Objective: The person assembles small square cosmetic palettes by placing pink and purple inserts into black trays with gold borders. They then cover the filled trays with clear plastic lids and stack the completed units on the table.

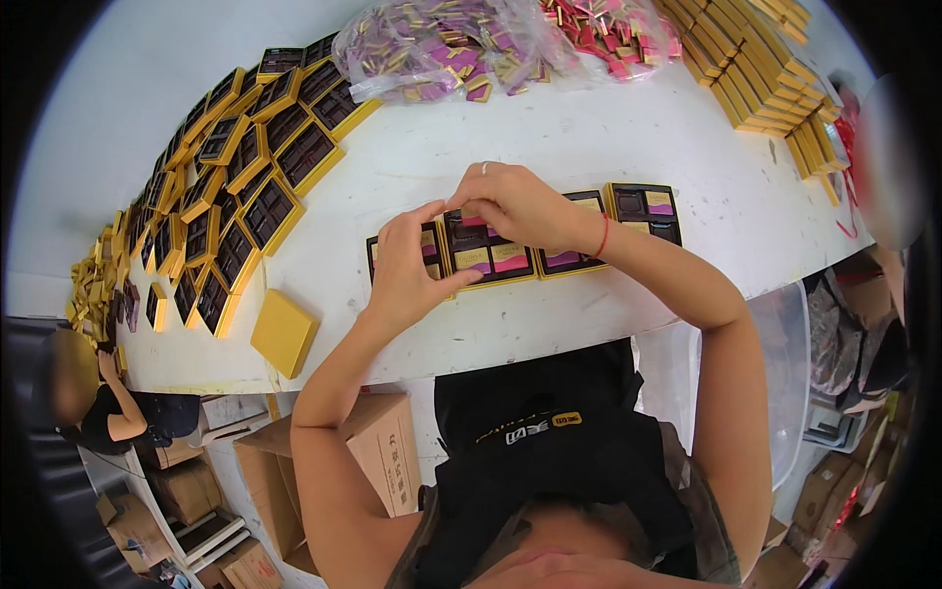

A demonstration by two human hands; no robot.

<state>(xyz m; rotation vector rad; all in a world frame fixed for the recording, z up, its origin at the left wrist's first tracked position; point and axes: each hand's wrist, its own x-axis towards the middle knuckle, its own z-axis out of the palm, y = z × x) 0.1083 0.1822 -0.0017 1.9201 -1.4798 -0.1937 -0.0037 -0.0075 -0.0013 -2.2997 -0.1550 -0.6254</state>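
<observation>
A row of shallow gold boxes with dark compartmented trays runs across the table before me. My left hand [407,270] spans the left side of one chocolate box [496,283], its index finger near the far corner and its thumb over the near part. My right hand [515,201] bends over the far left compartments, fingertips pinched on a small wrapped chocolate, mostly hidden. Purple-and-gold and pink-and-gold wrapped chocolates [510,257] lie in the near compartments. The rightmost box [643,214] holds a few wrapped pieces among bare compartments. My left hand partly covers the leftmost box [371,257].
Dark-trayed gold boxes [235,187] are heaped at the left, with a closed gold lid [285,332] nearer me. Clear bags of purple [442,54] and red wrapped pieces [613,39] lie at the back. Gold boxes [765,88] are stacked far right. A person [123,412] works at the left.
</observation>
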